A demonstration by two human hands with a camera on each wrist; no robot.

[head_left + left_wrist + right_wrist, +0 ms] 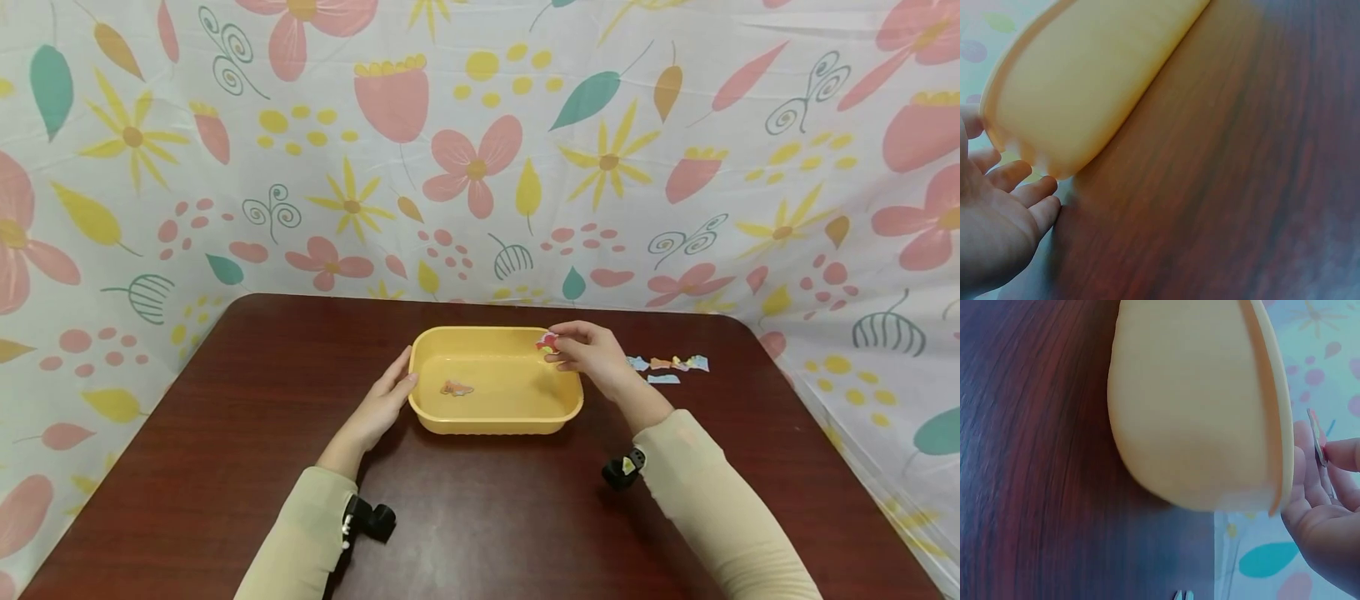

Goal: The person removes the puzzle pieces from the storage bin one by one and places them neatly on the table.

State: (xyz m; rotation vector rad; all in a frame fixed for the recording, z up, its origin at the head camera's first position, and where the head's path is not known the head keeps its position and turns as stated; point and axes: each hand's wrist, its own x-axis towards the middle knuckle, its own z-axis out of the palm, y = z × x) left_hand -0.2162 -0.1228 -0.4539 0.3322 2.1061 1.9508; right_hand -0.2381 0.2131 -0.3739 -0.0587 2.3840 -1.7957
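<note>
A yellow plastic tray (491,423) sits near the far side of the table. At its left end my left hand (378,410) touches the rim and outer wall, fingers mostly straight; the left wrist view shows the fingertips along the outside of the tray. Between thumb and fingers my right hand (596,354) pinches a small flat pink-and-red cutout (547,342) above the tray's right end. In the right wrist view this thin cutout (1317,439) appears almost edge-on. One orange-brown cutout (457,388) lies on the tray floor, left of its middle.
Several small paper cutouts (681,363), pale blue and orange, lie on the dark wooden table (480,500) to the right of the tray. A patterned floral cloth (480,167) hangs behind the table. Dark wrist devices are on both sleeves.
</note>
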